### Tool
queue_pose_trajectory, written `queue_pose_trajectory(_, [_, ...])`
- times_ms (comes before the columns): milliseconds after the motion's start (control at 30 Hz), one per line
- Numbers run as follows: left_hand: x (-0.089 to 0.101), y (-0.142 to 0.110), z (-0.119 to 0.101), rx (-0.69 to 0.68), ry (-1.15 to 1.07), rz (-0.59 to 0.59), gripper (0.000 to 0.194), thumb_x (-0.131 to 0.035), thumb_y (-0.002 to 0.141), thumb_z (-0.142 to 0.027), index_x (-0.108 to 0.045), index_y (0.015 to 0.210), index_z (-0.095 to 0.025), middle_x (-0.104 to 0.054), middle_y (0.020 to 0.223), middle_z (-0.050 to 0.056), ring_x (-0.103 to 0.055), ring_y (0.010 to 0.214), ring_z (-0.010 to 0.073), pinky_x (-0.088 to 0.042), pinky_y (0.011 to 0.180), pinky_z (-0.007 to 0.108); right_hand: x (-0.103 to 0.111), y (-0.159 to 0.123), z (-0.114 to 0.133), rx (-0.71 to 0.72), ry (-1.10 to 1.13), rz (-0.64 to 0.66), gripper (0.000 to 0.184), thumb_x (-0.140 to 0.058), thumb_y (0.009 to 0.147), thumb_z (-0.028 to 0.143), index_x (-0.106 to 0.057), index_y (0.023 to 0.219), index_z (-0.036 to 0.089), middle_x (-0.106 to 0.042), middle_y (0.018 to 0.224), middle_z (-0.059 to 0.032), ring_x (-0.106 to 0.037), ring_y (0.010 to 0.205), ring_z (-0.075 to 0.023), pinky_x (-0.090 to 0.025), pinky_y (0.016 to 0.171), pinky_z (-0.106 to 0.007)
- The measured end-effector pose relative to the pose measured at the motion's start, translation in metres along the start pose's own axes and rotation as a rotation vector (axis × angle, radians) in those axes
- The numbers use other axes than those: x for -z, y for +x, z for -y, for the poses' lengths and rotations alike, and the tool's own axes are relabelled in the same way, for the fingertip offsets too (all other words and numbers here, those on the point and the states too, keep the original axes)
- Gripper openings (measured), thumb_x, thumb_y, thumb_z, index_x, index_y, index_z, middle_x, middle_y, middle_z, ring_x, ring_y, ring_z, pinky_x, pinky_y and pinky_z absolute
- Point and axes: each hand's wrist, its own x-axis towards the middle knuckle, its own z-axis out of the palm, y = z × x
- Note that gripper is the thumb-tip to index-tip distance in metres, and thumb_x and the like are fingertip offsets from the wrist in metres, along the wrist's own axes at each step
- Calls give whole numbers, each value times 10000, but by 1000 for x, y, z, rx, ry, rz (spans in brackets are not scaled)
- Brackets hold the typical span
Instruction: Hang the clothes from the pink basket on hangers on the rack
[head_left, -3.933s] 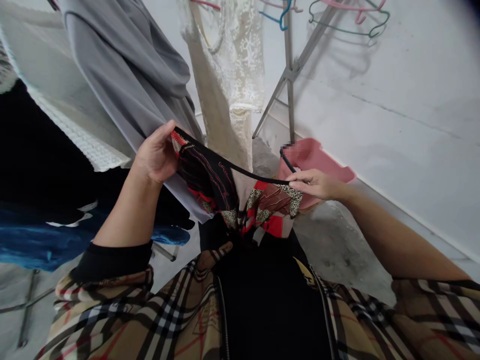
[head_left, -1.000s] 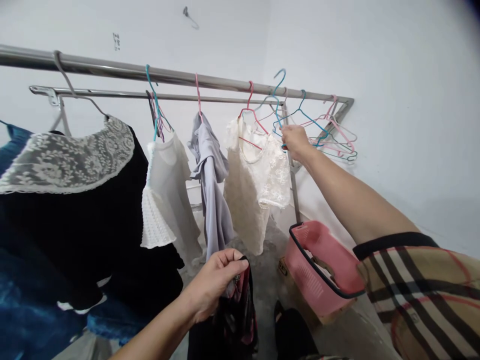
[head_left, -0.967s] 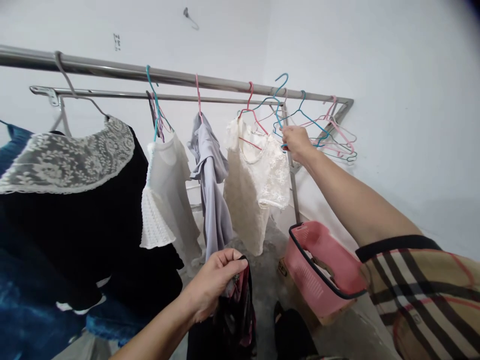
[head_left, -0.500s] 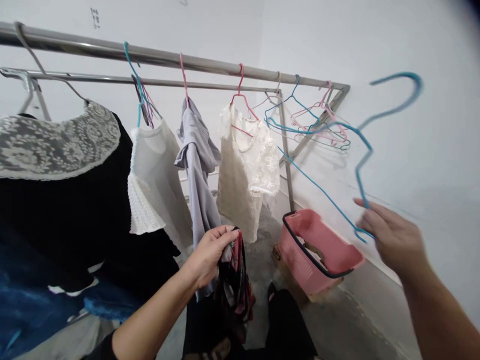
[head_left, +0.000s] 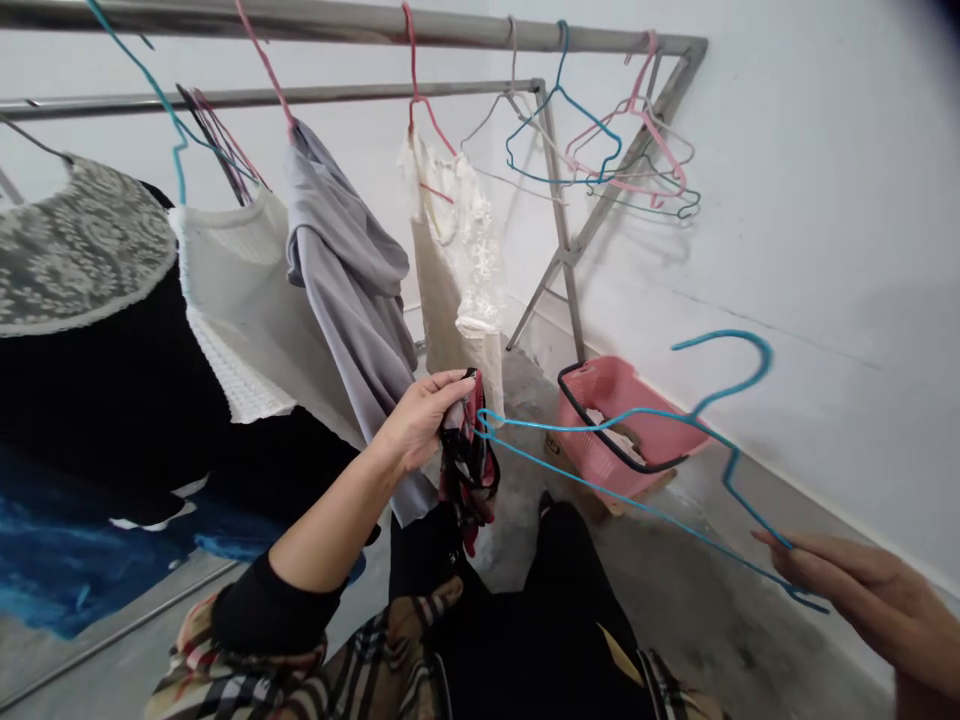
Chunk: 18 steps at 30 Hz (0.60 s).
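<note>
My left hand [head_left: 424,420] is closed on a bunched dark garment with red and grey patterning [head_left: 469,470], which hangs down below the fingers. In my right hand [head_left: 847,590], thumb and fingers pinch one end of a blue clothes hanger [head_left: 600,490]. Its hook points up, and its far end reaches the garment beside my left fingertips. Whether that end is inside the cloth or only against it, I cannot tell.
A metal rail [head_left: 337,25] carries a cream lace top [head_left: 457,250], a lilac garment [head_left: 337,250], a white top [head_left: 240,270] and a black one [head_left: 97,420]. Bare hangers [head_left: 566,130] hang at its right end. A pink basket [head_left: 637,400] stands by the wall.
The blue hanger has come down and its far end now meets the garment in my left hand. My right hand has moved lower and to the right. The view has tilted down.
</note>
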Motion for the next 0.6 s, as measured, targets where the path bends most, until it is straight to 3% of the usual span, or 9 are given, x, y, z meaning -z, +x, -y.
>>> queue_pose_trajectory(67, [-4,-2,4,-16,92,30,324,-805,665,-321,-727,930,-151,-711,714,4,-612,546,75,-507,553,183,-6,10,14,38,12,114,251,-576,786,550,-783,866,433,-756,824,-93,-729,729,-287,-613,664,-324])
queue_pose_trajectory(200, [-7,-5,12,-133,493,107,286,-690,783,-375,-738,980,-172,-717,755,17,-610,585,100,-478,561,207,-27,24,37,196,1,136,292,-553,841,489,-784,967,361,-760,897,-75,-734,818,-262,-608,768,-310])
queue_pose_trajectory(333, [-8,-5,10,-516,1165,102,239,-570,878,-317,-755,975,-199,-712,829,46,-633,747,158,-489,706,277,-47,32,43,268,40,116,307,-539,875,408,-785,992,266,-759,937,-70,-732,838,-229,-594,762,-271])
queue_pose_trajectory(400, [-9,-4,4,-732,1388,94,231,-563,890,-294,-753,1003,-226,-694,843,55,-622,813,179,-480,789,328,-52,35,38,255,90,71,294,-550,876,377,-780,996,238,-759,943,-65,-729,834,-210,-584,757,-253])
queue_pose_trajectory(500, [-9,-2,-6,-866,1433,206,247,-544,916,-317,-742,1036,-234,-692,890,65,-622,866,181,-475,828,338,-55,40,23,226,184,-25,262,-577,864,349,-771,987,224,-763,895,-54,-719,771,-180,-570,708,-233])
queue_pose_trajectory(600, [-11,-1,-10,-771,1359,349,294,-505,945,-350,-717,1101,-220,-710,831,43,-641,758,140,-478,704,253,-58,47,15,194,185,-142,240,-601,840,359,-770,920,209,-759,849,-60,-700,721,-173,-560,681,-250])
